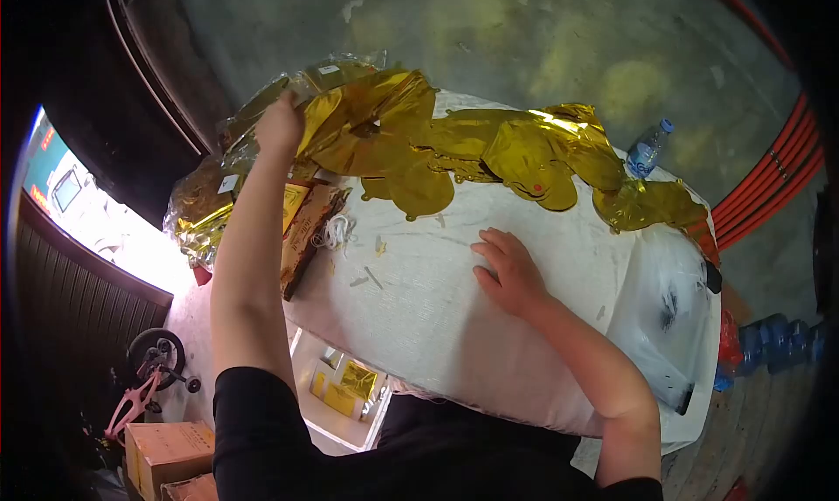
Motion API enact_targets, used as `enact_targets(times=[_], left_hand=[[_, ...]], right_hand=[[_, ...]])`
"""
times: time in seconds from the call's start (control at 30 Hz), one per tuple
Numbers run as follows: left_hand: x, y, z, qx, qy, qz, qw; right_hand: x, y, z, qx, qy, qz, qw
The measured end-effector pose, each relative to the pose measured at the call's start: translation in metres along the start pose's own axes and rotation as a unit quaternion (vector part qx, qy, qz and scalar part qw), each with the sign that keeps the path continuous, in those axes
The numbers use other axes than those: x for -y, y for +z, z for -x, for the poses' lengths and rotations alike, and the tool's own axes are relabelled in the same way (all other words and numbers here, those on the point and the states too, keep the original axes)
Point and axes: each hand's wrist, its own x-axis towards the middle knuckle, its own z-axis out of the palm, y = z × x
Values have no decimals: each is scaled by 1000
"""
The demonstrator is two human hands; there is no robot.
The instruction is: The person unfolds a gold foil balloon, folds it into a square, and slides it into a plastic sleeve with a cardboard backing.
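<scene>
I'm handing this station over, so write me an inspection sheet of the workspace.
Surface: white-covered table, with small scraps on it.
Job's things: gold foil pieces strewn along the far side.
Clutter: bottle at the far edge; tangled white string; clear plastic on the right.
Hands: left hand at the foil, fingertips hidden; right hand open, nothing in it.
Cables: orange-red lines right of the table, type unclear.
Surroundings: pink bike and cartons, left.

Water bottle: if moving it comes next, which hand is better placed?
Right, I'd say. The right hand looks empty and is nearer the bottle. The left hand is at the gold foil, toward the table's other end.
</scene>
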Motion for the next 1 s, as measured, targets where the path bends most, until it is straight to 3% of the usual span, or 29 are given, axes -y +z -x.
enact_targets(times=[0.03, 0.07, 0.1, 0.17, 0.23, 0.3, 0.37, 0.5, 0.57, 0.67, 0.8, 0.87, 1.0], left_hand=[[7, 7, -1, -163, 58, -101, 980], [13, 14, -4, -318, 113, -198, 920], [8, 2, -10, -328, 120, -203, 915], [-8, 12, 6, -237, 287, -93, 923], [-23, 42, 25, 10, 322, 74, 944], [-50, 60, 74, 85, 426, 122, 892], [-69, 73, 118, 114, 467, 127, 868], [-87, 81, 149, 160, 466, 66, 868], [-86, 93, 148, 80, 486, -25, 870], [-71, 112, 139, 30, 471, -91, 877], [-63, 99, 132, 39, 423, -80, 902], [-60, 96, 130, 21, 377, 35, 925], [-65, 88, 126, 48, 300, 59, 951]], right_hand=[[-1, 1, 2, -8, -9, 0, 1000], [-2, 0, 3, -16, -17, 1, 1000], [1, 3, -7, -29, -20, -3, 999], [-1, 2, -5, -21, -12, -6, 1000], [1, 1, -4, -17, -10, -7, 1000], [1, -3, -4, -10, -13, -2, 1000], [3, -4, -2, 0, -1, -7, 1000], [4, -4, -1, -10, -11, -1, 1000], [3, -4, -1, -10, -3, -8, 1000], [0, -3, 0, -8, -13, 2, 1000], [2, -4, -2, -6, -10, 1, 1000], [-1, -3, -6, 7, -10, -19, 1000], [-4, 7, -23, 13, -6, -40, 999]])
